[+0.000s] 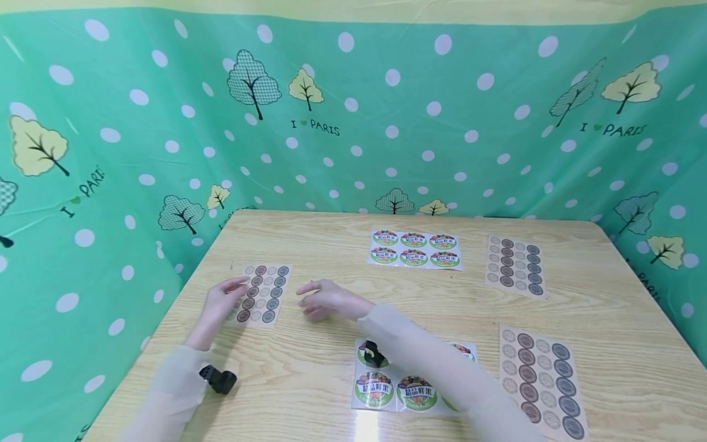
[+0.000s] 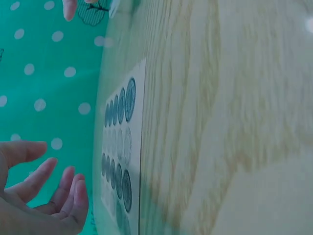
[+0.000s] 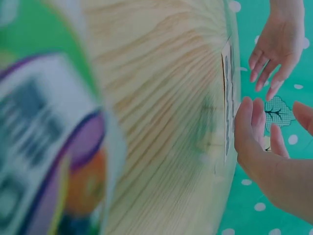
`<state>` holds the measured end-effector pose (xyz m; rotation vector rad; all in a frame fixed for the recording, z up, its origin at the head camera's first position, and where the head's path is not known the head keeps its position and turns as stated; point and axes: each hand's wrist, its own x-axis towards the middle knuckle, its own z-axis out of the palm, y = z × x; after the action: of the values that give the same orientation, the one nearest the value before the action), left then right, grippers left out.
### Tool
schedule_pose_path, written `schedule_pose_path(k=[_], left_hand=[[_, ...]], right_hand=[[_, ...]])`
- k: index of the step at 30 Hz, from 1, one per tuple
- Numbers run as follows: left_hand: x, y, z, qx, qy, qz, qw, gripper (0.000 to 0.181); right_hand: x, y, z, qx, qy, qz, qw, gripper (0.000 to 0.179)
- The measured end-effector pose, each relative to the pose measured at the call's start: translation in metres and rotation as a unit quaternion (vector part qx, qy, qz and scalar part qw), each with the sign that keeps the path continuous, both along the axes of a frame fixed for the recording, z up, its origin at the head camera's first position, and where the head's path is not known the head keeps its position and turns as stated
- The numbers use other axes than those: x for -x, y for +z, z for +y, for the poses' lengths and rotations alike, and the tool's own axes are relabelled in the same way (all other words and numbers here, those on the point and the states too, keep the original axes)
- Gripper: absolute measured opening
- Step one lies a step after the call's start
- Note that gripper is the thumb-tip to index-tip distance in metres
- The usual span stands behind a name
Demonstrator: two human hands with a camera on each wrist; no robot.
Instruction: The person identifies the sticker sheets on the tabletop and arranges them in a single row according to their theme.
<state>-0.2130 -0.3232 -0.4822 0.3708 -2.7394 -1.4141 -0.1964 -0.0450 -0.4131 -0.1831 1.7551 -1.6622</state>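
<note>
In the head view my left hand [image 1: 221, 301] hovers at the left edge of a sticker sheet [image 1: 266, 296] with columns of round brown, pale and dark grey seals. Its fingers are loosely bent with nothing between them, as the left wrist view also shows for the left hand [image 2: 49, 196]. To the right of that sheet, my right hand [image 1: 328, 299] is held above bare wood, fingers relaxed and holding nothing. In the right wrist view the right hand [image 3: 274, 156] appears below the other hand.
A fruit-label sticker sheet [image 1: 374, 393] lies under my right forearm. Another fruit-label sheet [image 1: 414, 249] is farther back. Two more seal sheets, one at the back [image 1: 515, 267] and one at the front [image 1: 544, 383], lie on the right. A green patterned curtain [image 1: 353, 123] encloses the wooden table [image 1: 309, 380].
</note>
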Motion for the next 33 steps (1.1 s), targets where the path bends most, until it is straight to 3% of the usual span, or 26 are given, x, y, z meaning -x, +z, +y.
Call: schedule_pose_path(k=[2, 5, 9, 15, 18, 23, 33], left_hand=[[-0.004, 0.010, 0.012, -0.009, -0.013, 0.000, 0.9999, 0.044], [0.002, 0.002, 0.017, -0.027, -0.033, 0.010, 0.9990, 0.042], [0.006, -0.004, 0.025, -0.017, -0.063, 0.034, 0.9973, 0.042], [-0.024, 0.057, 0.073, -0.010, -0.107, 0.022, 0.9940, 0.040], [-0.027, 0.069, 0.087, -0.012, -0.126, 0.009, 0.9919, 0.039], [-0.027, 0.072, 0.102, -0.028, -0.152, 0.012, 0.9879, 0.038], [-0.025, 0.073, 0.129, -0.048, -0.168, 0.010, 0.9846, 0.036]], right_hand=[[0.000, -0.001, 0.007, -0.002, 0.013, 0.007, 0.9999, 0.037], [-0.002, 0.001, 0.019, -0.002, 0.031, 0.019, 0.9993, 0.038], [-0.003, 0.004, 0.037, -0.013, 0.057, 0.048, 0.9971, 0.039], [-0.003, 0.007, 0.061, -0.052, 0.090, 0.110, 0.9885, 0.041], [-0.005, 0.010, 0.070, -0.070, 0.088, 0.118, 0.9867, 0.041], [-0.007, 0.013, 0.083, -0.086, 0.073, 0.122, 0.9861, 0.039], [-0.012, 0.020, 0.110, -0.103, 0.042, 0.156, 0.9815, 0.032]])
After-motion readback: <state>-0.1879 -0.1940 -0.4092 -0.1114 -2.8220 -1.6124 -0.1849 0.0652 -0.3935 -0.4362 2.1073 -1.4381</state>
